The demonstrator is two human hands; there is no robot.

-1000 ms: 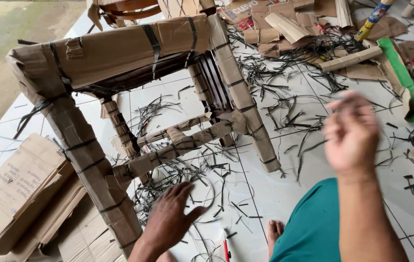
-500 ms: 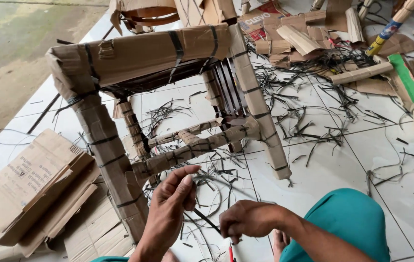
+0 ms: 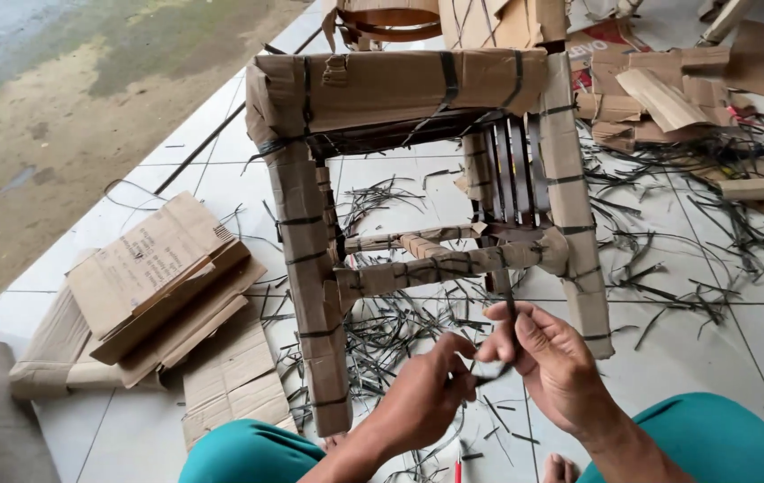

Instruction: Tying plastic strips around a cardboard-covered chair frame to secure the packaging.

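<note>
Head-worn camera, steeply downward and forward (close above the hands (image 3: 489, 376)); single view.

1. The chair frame (image 3: 418, 89) is wrapped in matt brown cardboard, bound by dark plastic-looking bands
2. The strap (image 3: 509, 309) pinched in both hands looks thin, black and slightly glossy (likely plastic)
3. Floor tiles (image 3: 686, 349) are white, smooth and faintly shiny
4. Flattened cartons (image 3: 163, 273) are dull, rough paperboard

White tiled floor (image 3: 704, 358) carries a cardboard-wrapped chair (image 3: 418, 179); flattened cardboard (image 3: 167, 286) beside it, black strap scraps (image 3: 668, 215) around it.
</note>
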